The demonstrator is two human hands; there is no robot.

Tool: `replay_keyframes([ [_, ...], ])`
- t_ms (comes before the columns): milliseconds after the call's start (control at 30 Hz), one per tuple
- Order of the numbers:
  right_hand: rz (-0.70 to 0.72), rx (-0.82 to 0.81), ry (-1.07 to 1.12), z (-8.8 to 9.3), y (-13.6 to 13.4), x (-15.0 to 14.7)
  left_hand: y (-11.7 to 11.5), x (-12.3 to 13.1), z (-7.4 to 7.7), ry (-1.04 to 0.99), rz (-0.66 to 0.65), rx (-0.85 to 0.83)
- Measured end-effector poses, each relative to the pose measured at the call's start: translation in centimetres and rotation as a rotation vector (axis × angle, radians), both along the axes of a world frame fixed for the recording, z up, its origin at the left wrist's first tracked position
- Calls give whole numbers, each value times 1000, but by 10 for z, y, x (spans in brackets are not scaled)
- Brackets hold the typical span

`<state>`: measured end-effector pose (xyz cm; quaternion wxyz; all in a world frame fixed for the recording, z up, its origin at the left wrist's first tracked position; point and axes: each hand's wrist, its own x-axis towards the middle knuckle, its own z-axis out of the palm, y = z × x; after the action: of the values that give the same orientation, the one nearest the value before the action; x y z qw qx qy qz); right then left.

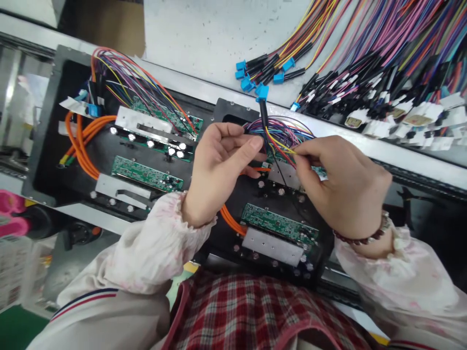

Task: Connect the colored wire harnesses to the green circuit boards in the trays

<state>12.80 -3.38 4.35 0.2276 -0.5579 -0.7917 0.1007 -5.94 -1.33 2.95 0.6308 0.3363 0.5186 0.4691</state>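
My right hand (339, 184) pinches yellow and red wires (279, 145) between thumb and fingertips. They belong to a wire harness with a black sleeve (263, 114) and a blue connector (261, 92), which points up toward the back. A thin black wire dangles below it. Just left of the harness, my left hand (224, 167) is open, its fingers curled loosely and the thumb apart from them. Both hands are above a black housing (226, 108) containing green circuit boards (279, 223), metal plates (272, 245) and orange cables (231, 221). My hands partly cover the upper board.
At left stands a second black housing (45, 170) with boards, orange cables and a bundle of coloured wires (146, 80). More harnesses with blue connectors (248, 83) lie on the white surface (204, 43) behind. Many coloured wires with white connectors (419, 116) fill the back right.
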Motion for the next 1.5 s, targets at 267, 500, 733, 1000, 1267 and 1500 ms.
replay_keyframes([
  [267, 0, 26, -14, 5, 1, 1, 1, -1, 2, -144, -87, -72],
  [500, 34, -14, 35, -15, 12, -3, 0, -4, 1, 0, -4, 54],
  [733, 19, -76, 79, -14, 11, -4, 1, -3, -1, 125, 42, 117],
  [1000, 6, -81, 108, -18, 11, -4, 1, -4, -2, 156, 54, 206],
  [1267, -18, -93, 139, -24, 14, -5, 2, -4, -3, 227, 53, 219],
  [1500, -62, -28, 41, -10, 5, -6, 2, -4, -2, 251, 67, 243],
])
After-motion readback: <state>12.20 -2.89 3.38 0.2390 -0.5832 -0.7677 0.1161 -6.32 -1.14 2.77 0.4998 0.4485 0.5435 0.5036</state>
